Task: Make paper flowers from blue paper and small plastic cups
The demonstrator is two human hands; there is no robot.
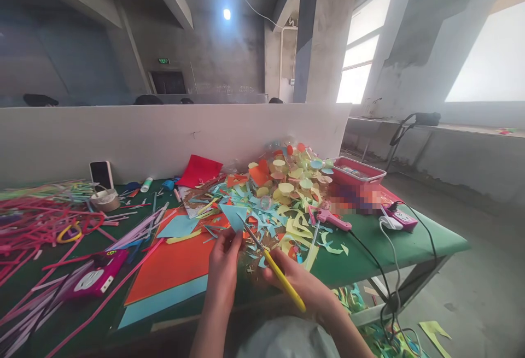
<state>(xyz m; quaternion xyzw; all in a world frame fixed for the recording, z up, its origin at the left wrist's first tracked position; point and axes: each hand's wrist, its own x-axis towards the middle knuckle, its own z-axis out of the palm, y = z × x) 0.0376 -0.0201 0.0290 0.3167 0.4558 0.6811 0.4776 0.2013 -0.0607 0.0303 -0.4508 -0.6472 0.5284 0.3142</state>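
Observation:
My left hand (225,251) pinches a piece of light blue paper (233,215) between thumb and fingers, above the front middle of the table. In my right hand (293,279) is a pair of scissors with a long yellow handle (284,280). Its metal blades point up and left, close to the paper's lower right edge; whether they touch it I cannot tell. Blue, yellow and orange paper scraps (266,221) lie heaped just beyond both hands. Orange sheets (174,262) over a light blue sheet (164,306) lie left of my left hand.
Pink and lilac strips (45,221) cover the table's left side, with a magenta box (96,275) among them. A phone (101,175) leans by a tape roll (105,199). Rightward are a pink glue gun (334,219), cables and a red basket (359,172). A white partition (164,134) stands behind.

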